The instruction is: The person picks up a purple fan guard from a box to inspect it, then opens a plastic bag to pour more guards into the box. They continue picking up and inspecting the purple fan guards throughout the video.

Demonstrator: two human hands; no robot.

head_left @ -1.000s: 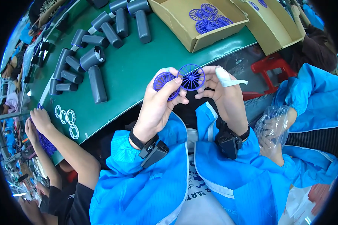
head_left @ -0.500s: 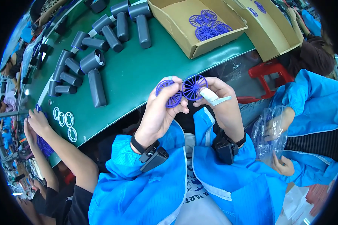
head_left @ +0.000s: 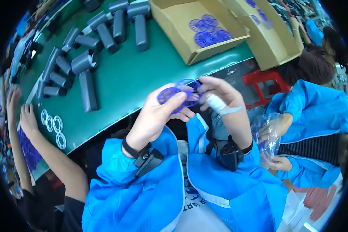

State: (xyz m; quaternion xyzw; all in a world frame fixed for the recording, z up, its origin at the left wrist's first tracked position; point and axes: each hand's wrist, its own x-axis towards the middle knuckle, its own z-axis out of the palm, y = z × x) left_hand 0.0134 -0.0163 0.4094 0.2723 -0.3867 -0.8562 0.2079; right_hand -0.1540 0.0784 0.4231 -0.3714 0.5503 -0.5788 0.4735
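Observation:
Two purple spoked plastic wheels are at my hands. My left hand (head_left: 152, 114) pinches one purple wheel (head_left: 167, 95) between thumb and fingers. A second purple wheel (head_left: 189, 82) overlaps it from behind, partly hidden by my left thumb. Close to that wheel's right edge is my right hand (head_left: 230, 96), its fingers curved and apart, slightly blurred. I cannot make out whether its fingertips touch the rim. A white wrap (head_left: 215, 103) covers the right thumb.
An open cardboard box (head_left: 189, 54) holding several purple wheels stands on the green table (head_left: 120, 92), another box (head_left: 272, 58) beside it. Grey pipe fittings (head_left: 89, 91) and white rings (head_left: 58, 123) lie left. One co-worker's arms (head_left: 54, 154) reach in; another handles a clear bag (head_left: 268, 131).
The two wheels were side by side, one in each hand. Now they overlap at my left hand, and my right hand's fingers have spread. The head view has shifted a little.

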